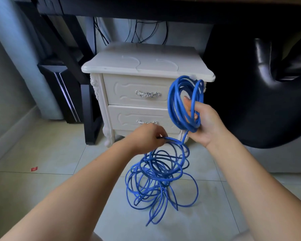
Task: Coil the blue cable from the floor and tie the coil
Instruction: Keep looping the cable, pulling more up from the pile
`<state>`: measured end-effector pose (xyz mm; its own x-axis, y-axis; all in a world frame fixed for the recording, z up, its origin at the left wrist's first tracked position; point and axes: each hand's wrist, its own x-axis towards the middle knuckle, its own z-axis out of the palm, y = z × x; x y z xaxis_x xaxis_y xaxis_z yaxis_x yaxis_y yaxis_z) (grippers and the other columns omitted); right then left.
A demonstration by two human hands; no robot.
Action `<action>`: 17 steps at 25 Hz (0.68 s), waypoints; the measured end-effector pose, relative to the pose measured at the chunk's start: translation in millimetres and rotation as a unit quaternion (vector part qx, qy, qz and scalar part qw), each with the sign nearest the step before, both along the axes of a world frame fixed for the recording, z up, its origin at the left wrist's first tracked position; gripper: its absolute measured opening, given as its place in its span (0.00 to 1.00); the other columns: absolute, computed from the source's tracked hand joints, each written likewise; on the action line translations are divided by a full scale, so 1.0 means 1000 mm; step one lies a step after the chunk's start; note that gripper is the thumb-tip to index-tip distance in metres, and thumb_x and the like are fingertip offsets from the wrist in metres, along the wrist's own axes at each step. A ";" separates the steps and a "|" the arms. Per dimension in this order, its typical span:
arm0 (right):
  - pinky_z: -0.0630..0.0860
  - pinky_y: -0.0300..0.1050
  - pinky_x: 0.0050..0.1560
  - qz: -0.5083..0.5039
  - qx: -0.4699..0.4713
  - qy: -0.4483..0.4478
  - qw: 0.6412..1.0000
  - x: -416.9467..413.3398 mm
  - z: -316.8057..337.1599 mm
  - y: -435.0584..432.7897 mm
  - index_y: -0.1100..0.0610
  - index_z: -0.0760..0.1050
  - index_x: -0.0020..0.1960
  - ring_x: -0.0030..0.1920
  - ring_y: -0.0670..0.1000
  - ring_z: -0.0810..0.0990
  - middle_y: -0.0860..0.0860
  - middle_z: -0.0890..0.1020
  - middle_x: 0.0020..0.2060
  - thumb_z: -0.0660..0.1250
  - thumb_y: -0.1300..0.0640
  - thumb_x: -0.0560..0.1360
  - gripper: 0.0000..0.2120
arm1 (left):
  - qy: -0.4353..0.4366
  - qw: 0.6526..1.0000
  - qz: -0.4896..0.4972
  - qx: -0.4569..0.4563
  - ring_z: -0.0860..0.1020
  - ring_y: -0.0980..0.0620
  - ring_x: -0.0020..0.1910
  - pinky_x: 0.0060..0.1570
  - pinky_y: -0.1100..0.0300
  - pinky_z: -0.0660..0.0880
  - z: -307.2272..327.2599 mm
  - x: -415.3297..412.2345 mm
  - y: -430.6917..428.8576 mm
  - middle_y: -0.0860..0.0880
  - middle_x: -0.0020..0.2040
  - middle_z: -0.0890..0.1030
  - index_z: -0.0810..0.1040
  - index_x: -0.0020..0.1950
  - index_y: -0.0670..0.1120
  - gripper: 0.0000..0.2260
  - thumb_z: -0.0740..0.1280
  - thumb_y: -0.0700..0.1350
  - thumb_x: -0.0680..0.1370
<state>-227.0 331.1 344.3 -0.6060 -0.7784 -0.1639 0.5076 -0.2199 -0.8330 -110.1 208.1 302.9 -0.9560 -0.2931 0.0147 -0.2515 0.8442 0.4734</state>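
Ahead, in the head view, the right hand (pixel 204 122) at three o'clock grips a wound coil (pixel 172 105) of the blue cable (pixel 161 178). At centre, the left hand (pixel 146 136) pinches one strand. Loose loops lie tangled on the tiled floor (pixel 59 153) toward six o'clock, before a white nightstand (pixel 129 91) at twelve.

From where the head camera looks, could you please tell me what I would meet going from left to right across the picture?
Red scrap on the floor → black tower case → left hand pinching the blue cable → right hand gripping the coil → black chair.
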 end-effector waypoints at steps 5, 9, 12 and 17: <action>0.69 0.35 0.22 -0.067 0.011 -0.038 0.997 -0.009 0.014 0.017 0.53 0.66 0.31 0.19 0.44 0.67 0.46 0.64 0.20 0.60 0.62 0.79 0.18 | -0.004 0.938 0.131 0.320 0.75 0.52 0.32 0.40 0.57 0.80 -0.005 0.006 -0.018 0.47 0.33 0.74 0.79 0.43 0.42 0.06 0.66 0.43 0.78; 0.69 0.34 0.21 -0.089 0.010 -0.072 0.993 -0.006 0.018 0.020 0.54 0.68 0.33 0.18 0.44 0.69 0.46 0.67 0.19 0.60 0.62 0.80 0.16 | 0.034 0.903 0.205 0.375 0.75 0.49 0.43 0.45 0.58 0.76 -0.010 0.007 -0.028 0.46 0.42 0.77 0.79 0.41 0.44 0.07 0.64 0.42 0.76; 0.68 0.33 0.22 -0.079 0.038 -0.040 0.995 -0.009 0.013 0.016 0.53 0.67 0.33 0.21 0.45 0.69 0.48 0.68 0.22 0.62 0.61 0.79 0.16 | 0.053 0.842 0.239 0.481 0.82 0.44 0.51 0.57 0.49 0.78 -0.009 0.009 -0.026 0.44 0.49 0.82 0.78 0.49 0.41 0.06 0.63 0.42 0.78; 0.58 0.35 0.18 -0.085 0.149 0.039 0.984 -0.007 -0.008 0.007 0.55 0.65 0.37 0.18 0.43 0.57 0.46 0.59 0.18 0.62 0.61 0.80 0.14 | 0.056 0.799 0.227 0.554 0.83 0.43 0.53 0.58 0.46 0.78 -0.001 0.012 -0.026 0.42 0.51 0.85 0.77 0.50 0.40 0.07 0.61 0.42 0.78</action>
<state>-233.9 338.0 335.8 -0.7435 -0.5888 -0.3170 0.4168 -0.0373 -0.9082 -97.6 182.2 301.7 -0.7577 -0.5023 -0.4166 -0.3174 -0.2742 0.9078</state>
